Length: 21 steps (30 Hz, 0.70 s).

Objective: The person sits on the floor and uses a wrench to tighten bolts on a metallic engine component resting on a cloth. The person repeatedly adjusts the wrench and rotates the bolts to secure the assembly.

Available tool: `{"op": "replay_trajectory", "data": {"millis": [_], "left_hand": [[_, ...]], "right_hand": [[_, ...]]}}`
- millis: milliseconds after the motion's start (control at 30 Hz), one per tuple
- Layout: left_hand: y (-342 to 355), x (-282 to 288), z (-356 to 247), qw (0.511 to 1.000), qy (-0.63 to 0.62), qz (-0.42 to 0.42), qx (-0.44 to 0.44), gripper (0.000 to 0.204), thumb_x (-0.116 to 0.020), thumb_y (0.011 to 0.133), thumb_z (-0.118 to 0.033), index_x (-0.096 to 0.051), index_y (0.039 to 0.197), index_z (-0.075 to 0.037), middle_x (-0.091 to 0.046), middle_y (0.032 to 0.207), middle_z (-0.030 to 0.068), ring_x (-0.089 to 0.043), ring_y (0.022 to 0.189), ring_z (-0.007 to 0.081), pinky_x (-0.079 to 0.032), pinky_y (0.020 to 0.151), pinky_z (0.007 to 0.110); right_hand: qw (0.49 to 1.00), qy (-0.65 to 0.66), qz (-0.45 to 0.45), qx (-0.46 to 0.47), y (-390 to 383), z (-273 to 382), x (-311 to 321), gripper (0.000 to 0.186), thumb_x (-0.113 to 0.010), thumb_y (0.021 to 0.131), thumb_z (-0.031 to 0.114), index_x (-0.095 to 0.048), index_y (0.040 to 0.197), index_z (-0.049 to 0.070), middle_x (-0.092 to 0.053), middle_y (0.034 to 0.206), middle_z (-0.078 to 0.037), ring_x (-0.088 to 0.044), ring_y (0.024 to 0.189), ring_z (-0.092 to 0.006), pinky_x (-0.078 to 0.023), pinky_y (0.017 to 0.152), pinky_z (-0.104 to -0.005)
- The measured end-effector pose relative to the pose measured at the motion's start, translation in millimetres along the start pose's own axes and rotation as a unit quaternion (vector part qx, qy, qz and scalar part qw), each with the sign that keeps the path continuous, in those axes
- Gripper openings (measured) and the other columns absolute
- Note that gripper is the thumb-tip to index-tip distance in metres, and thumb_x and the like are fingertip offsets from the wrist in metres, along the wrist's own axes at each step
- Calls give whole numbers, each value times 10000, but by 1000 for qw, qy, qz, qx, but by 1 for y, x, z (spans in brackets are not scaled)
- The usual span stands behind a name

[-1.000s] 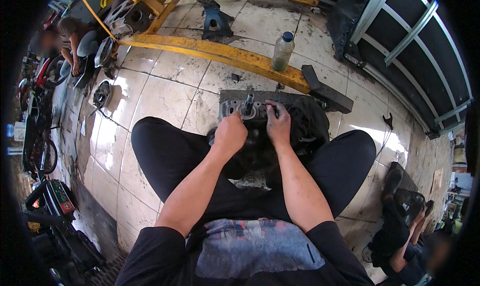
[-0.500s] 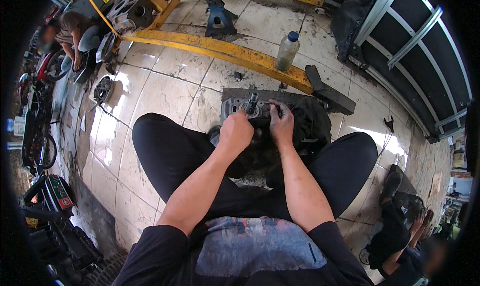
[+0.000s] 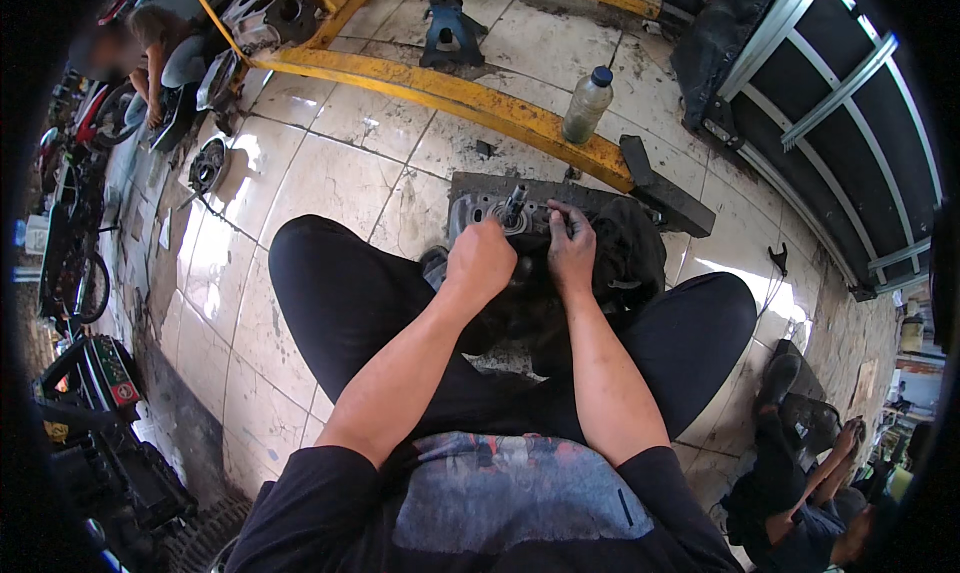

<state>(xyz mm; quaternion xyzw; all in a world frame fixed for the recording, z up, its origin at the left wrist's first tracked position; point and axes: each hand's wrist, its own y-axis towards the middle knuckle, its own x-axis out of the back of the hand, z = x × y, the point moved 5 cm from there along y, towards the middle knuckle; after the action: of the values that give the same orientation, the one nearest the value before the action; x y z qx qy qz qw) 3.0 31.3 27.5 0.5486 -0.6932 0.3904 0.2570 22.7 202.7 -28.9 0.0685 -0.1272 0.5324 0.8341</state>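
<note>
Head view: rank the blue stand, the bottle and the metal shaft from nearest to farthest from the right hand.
1. Shaft: just left of the right hand.
2. Bottle: ahead, on the yellow beam.
3. Blue stand: ahead and to the left, beyond the beam.

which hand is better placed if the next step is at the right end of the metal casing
Likely the right hand: it is at that end of the metal casing, while the left hand is curled left of the upright shaft.
</note>
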Motion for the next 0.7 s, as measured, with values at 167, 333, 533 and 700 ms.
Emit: {"op": "replay_trajectory", "data": {"millis": [167,333,533,700], "left_hand": [[2,-2,0,999,-21,-23,-11,231,-543,956,-108,-688,1037,53,-696,928,356,-680,967,540,-536,855,605],[-3,-1,5,1000,5,-1,-11,218,-546,929,-82,-692,1022,50,-694,929,359,-677,960,545,-537,857,599],[0,1,4,1000,10,9,-18,215,-551,907,-77,-698,1003,47,-697,940,357,-683,972,532,-542,858,592],[0,-2,1,1000,13,21,-20,212,-551,904,-78,-700,985,50,-705,949,348,-693,966,523,-551,859,584]], "right_hand": [[1000,-2,-4,-9,1,-8,1,252,-604,1033,173,-739,1167,8,-745,1140,-193,-710,1094,-324,-516,978,-399],[1000,-8,-4,5,0,-8,1,247,-610,1026,168,-742,1153,3,-746,1140,-197,-708,1105,-332,-514,986,-401],[1000,-8,-2,9,1,-4,-1,254,-609,1027,173,-737,1164,1,-745,1135,-194,-703,1109,-328,-509,993,-398],[1000,-10,-11,13,2,-6,1,261,-611,1029,183,-736,1165,-1,-749,1119,-189,-707,1085,-323,-512,985,-400]]}}
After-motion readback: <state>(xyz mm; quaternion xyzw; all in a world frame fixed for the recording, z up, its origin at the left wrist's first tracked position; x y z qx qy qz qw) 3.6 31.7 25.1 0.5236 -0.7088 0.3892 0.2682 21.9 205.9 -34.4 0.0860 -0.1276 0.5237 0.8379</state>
